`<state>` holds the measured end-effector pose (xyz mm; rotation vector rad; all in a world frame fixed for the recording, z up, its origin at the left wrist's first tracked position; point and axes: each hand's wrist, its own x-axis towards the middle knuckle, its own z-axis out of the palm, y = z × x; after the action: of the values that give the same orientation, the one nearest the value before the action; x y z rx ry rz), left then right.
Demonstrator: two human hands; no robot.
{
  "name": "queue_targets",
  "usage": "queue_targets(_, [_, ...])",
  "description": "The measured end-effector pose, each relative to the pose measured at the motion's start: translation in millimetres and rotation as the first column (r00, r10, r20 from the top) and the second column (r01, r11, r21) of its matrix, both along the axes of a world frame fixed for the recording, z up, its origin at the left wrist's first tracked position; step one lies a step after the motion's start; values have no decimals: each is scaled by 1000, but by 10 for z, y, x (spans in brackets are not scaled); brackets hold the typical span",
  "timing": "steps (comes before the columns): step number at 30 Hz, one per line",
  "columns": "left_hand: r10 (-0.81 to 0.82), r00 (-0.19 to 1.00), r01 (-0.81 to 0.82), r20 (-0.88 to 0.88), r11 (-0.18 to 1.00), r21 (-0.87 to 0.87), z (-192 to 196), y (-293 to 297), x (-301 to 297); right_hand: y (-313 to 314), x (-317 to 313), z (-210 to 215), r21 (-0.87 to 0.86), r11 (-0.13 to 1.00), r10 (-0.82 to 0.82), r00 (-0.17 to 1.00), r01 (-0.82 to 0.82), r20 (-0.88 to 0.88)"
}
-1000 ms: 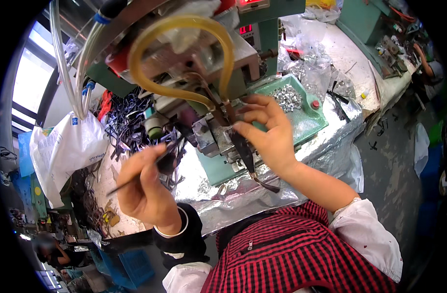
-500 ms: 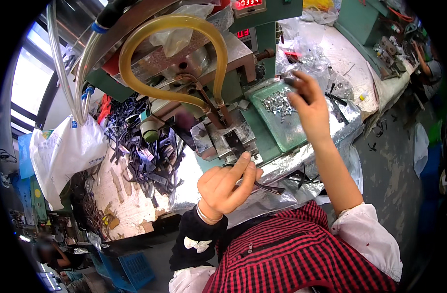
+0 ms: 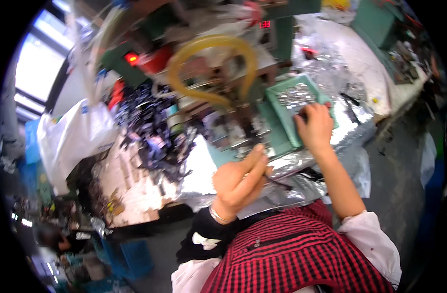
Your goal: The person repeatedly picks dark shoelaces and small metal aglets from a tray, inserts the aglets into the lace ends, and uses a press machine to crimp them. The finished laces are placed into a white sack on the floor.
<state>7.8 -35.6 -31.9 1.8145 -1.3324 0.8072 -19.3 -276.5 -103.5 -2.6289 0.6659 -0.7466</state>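
The left hand (image 3: 239,183) pinches a black strap (image 3: 251,133), which reaches toward 11 o'clock onto a metal fixture (image 3: 217,131). At 2 o'clock from that hand, the right hand (image 3: 315,126) hangs over a green tray (image 3: 291,126), fingers curled, silvery metal pieces (image 3: 294,95) at its 11 o'clock; whether it grips any, I cannot tell.

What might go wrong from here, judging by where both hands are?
Two or three things, perhaps. The left hand pinches a dark strip close to the machine's metal fixture, so fingers might get caught if a part moved. The right hand is at the green tray, where a nudge could scatter the loose metal pieces. The tangled pile of dark strips lies beside the machine and might snag on it.
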Motion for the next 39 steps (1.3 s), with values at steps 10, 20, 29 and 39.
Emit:
queue_targets(10, [771,604,-792,-204,609,-44,284,1442,417,-17,46,13,364,888,128,912,-280,389])
queue_targets(20, [878,215,-796,-427,411,444,-1033,2133,1904,-155,-495,-41,383,916,-36,929,-117,368])
queue_targets(29, [472,633,-585,-613,811,21,-664,1320,1275,369,-33,750,312,753,360,759,-580,542])
queue_targets(39, [33,869,-327,-494,788,-521,201,724,443,835,215,666,636,494,144,777,-593,613])
